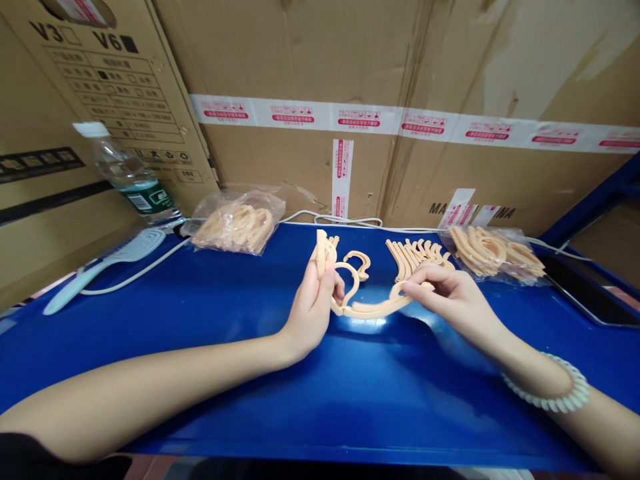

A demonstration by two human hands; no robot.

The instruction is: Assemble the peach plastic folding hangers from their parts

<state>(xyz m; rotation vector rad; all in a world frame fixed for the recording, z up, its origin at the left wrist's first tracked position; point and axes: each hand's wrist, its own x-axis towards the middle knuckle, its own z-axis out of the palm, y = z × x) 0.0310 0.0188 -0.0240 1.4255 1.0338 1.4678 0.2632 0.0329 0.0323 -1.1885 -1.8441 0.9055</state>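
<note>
Between my two hands is a beige plastic folding clothes hanger [379, 309], raised a little over the blue table. My left hand [311, 300] is closed on its left part, where one arm stands upright and the hook curves out beside my fingers. At the opposite end, my right hand [450, 293] pinches the hanger's other arm, which stretches out to the right. Behind the hanger lie loose hook pieces [363, 261] in a small pile. A row of loose hanger arms [407, 255] rests just beyond my right hand. My left fingers partly hide some further beige pieces.
Clear bags of beige hanger parts lie at the back left [235, 223] and back right [493, 253]. A water bottle [135, 177], a pale hairbrush [107, 263] and a phone [593, 293] are at the sides. A white cable [330, 218] runs along the cardboard boxes [300, 60] behind the table [280, 413].
</note>
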